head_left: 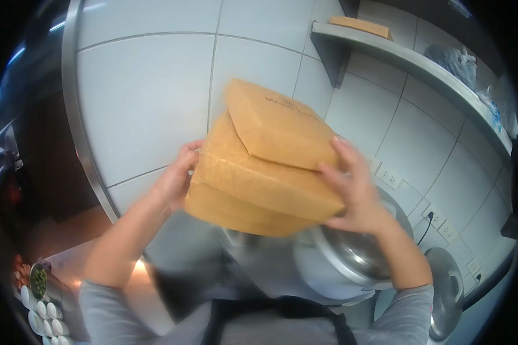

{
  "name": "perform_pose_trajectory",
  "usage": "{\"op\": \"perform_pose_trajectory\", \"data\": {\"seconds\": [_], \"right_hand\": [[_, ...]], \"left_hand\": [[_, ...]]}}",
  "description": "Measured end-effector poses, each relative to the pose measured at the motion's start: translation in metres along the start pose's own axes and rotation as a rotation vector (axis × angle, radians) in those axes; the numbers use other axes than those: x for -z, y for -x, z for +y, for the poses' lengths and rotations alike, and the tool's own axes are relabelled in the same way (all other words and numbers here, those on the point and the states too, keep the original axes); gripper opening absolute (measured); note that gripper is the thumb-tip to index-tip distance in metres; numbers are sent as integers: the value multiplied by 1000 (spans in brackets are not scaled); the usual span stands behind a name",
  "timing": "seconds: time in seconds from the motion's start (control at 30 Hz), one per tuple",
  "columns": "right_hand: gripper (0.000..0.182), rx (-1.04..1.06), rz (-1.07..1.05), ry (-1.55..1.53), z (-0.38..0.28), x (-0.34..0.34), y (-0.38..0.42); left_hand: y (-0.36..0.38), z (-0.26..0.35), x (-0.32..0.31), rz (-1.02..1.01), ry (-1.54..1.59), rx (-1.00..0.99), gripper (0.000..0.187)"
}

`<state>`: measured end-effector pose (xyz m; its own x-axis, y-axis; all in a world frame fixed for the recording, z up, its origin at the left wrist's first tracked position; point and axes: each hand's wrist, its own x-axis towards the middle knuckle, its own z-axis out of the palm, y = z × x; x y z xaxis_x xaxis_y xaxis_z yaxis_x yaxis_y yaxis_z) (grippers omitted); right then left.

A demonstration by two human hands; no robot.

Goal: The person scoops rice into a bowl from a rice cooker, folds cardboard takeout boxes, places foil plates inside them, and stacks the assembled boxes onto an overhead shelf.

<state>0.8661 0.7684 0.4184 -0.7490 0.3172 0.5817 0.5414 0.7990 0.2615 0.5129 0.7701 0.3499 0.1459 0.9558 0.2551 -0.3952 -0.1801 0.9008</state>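
Note:
A large brown paper bag point(265, 178) with its top folded over is held up in front of me, tilted, with dark printing on its upper face. My left hand point(181, 172) grips the bag's left side, its fingers partly hidden behind it. My right hand point(357, 190) is curled around the right side, thumb and fingers against the paper, slightly blurred. Below the bag and near my right forearm stands a rounded cooker point(334, 264) with a shiny metal lid.
A metal wall shelf point(408, 57) at upper right bears a flat brown box point(361, 26) and plastic bags point(454, 62). Wall sockets point(389, 176) run along the tiles. Another lidded cooker point(446, 293) stands lower right. White lidded containers point(43, 322) and a tub of green pieces point(38, 280) sit lower left.

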Motion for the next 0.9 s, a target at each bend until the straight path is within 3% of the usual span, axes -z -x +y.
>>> {"op": "perform_pose_trajectory", "data": {"seconds": [0.07,0.2,0.33,0.43,0.53,0.63,0.7,0.83,0.9], "right_hand": [[98,-20,-107,-85,3,14,-6],[104,5,-69,-289,7,33,-24],[101,56,-137,-212,-9,30,-38],[94,-29,111,9,9,25,-39],[85,-158,155,28,50,37,-57],[76,-243,-151,-192,77,17,-57],[71,-264,-170,-179,72,17,-56],[63,-406,-225,-70,52,21,-51],[66,-234,-183,16,61,18,-43]], "left_hand": [[-1,-12,-1,28,90,31,59],[-16,-42,-5,15,144,-28,56],[-26,-60,-27,84,245,-20,54],[-44,-78,-30,60,333,-42,53],[-60,-95,-35,34,387,-77,52],[-74,-94,-49,44,351,-99,52],[-73,-90,-65,129,280,-83,52],[-80,-89,-62,94,259,-78,57],[-74,-82,-61,81,255,-37,56]]}}
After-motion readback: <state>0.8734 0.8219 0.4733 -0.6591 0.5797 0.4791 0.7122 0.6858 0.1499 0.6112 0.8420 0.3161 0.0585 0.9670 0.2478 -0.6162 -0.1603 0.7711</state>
